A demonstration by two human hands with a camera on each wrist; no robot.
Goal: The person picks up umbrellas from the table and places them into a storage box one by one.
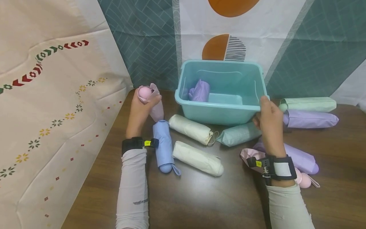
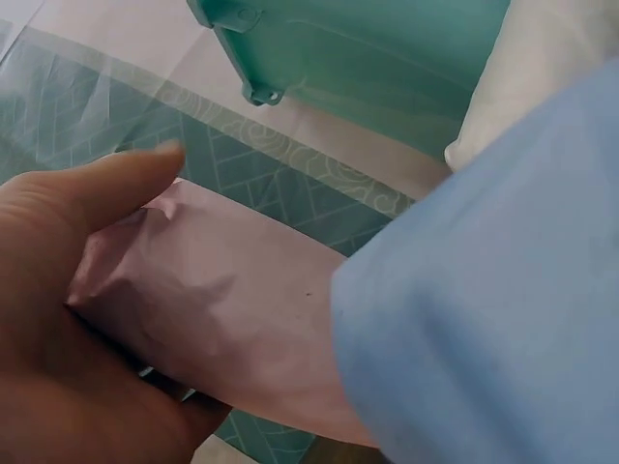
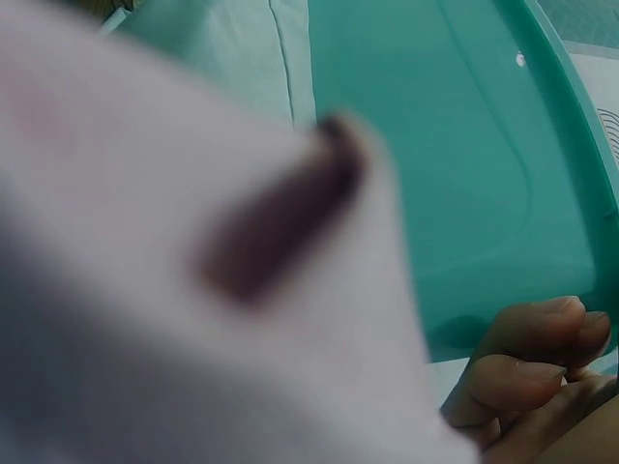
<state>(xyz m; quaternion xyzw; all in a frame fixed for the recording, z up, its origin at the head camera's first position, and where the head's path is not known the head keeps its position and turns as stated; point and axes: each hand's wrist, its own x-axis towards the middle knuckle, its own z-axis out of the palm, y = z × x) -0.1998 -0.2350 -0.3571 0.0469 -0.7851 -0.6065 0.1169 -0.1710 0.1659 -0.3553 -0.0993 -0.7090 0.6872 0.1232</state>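
Observation:
A pink folded umbrella (image 1: 157,111) leans at the table's left edge, its round handle end upward. My left hand (image 1: 138,111) grips it near that end, fingers and thumb around the fabric, as the left wrist view also shows. With its thumb over the rim, my right hand (image 1: 271,125) holds the front right corner of a teal plastic bin (image 1: 217,112). Inside the bin, toward its left side, lies a purple folded umbrella (image 1: 201,90). The right wrist view shows curled fingers (image 3: 532,333) beside the bin wall, with a blurred pale pink thing filling much of the foreground.
A blue umbrella (image 1: 163,143), two cream umbrellas (image 1: 190,128) and a grey-green umbrella (image 1: 239,134) lie before the bin. Right of it are mint (image 1: 310,104) and lavender (image 1: 313,119) umbrellas. Another purple (image 1: 300,157) and a pink one (image 1: 252,155) lie under my right wrist.

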